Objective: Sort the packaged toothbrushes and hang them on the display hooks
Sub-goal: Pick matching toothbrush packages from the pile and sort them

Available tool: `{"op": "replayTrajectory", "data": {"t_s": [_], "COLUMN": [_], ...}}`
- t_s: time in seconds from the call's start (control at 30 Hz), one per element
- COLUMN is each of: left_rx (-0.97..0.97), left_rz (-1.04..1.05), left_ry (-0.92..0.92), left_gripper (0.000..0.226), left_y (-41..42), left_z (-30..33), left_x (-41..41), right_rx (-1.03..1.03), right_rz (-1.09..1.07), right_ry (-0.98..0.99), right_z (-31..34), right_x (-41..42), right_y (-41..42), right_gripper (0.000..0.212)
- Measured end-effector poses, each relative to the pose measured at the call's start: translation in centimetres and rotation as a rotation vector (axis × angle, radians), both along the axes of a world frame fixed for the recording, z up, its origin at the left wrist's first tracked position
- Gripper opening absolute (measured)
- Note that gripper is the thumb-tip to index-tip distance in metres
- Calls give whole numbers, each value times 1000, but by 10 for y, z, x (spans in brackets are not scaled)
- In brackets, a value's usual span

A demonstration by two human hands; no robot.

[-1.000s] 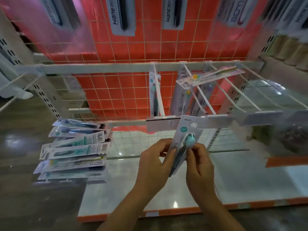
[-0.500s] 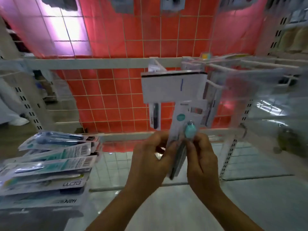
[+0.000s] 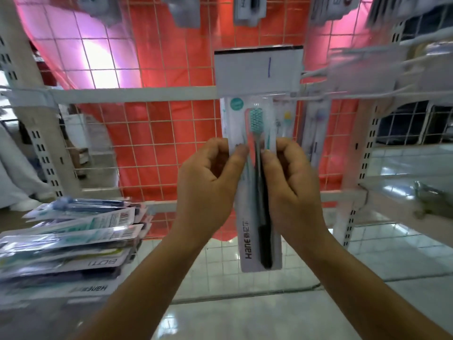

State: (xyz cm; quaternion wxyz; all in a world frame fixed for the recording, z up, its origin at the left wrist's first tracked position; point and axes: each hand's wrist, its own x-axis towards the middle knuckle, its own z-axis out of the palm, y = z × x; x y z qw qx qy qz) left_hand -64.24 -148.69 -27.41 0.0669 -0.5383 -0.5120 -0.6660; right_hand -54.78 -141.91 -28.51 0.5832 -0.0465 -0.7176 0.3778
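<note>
Landmark: white label plate (image 3: 258, 69) at the tip of a display hook, centre of the rack; all positions below are referred to it.

Item in hand: 1 packaged toothbrush (image 3: 255, 182), "Hane" card with teal bristles uppermost, directly below the plate, its top edge tucked just under the plate's lower edge.

Long axis: upright, running straight down from the plate; bristle end toward the plate, dark handle end hanging lowest.

Left hand (image 3: 208, 185): below and left of the plate, thumb and fingers pinched narrow on the pack's left edge, at about mid-height of the card.

Right hand (image 3: 291, 185): below and right of the plate, pinched narrow on the pack's right edge, level with the left hand.

Nearer hand: neither; both sit at like height below the plate, so the pack is squared between them.

Hang hole: hidden behind the plate; cannot tell whether the card is already threaded on the hook wire.

Governing relation, as judged: the pack's top lies above both grips, and seating it depends on keeping the card upright and pushing it back along the hook, away from the viewer.

Neighbouring stock: further packs (image 3: 316, 133) hang right of the plate, behind the held one.

Unsorted stock: stack of packs (image 3: 73, 241) lying flat, well below and left of the plate.

Task status, as judged: mid-hanging; much left in the stack.
</note>
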Motion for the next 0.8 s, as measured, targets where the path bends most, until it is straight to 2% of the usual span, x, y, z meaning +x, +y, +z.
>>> {"op": "replayTrajectory", "data": {"t_s": [0.13, 0.43, 0.6, 0.7, 0.8], "left_rx": [-28, -85, -115, -166, -242], "left_rz": [49, 92, 118, 177, 181], "left_ry": [-1, -46, -52, -41, -120], "left_gripper": [26, 17, 21, 34, 50], "left_y": [7, 23, 42, 58, 80], "left_z": [0, -4, -7, -6, -1], "left_x": [-8, -18, -35, -49, -66], "right_rx": [-39, -35, -67, -145, -201], "right_rz": [-22, -41, -36, -41, -87], "right_ry": [-36, -92, -91, -144, -194], "right_z": [1, -4, -6, -6, -3], "right_x": [-11, -22, -38, -56, -75], "right_y": [9, 30, 49, 72, 94], "right_gripper": [17, 13, 16, 23, 25]}}
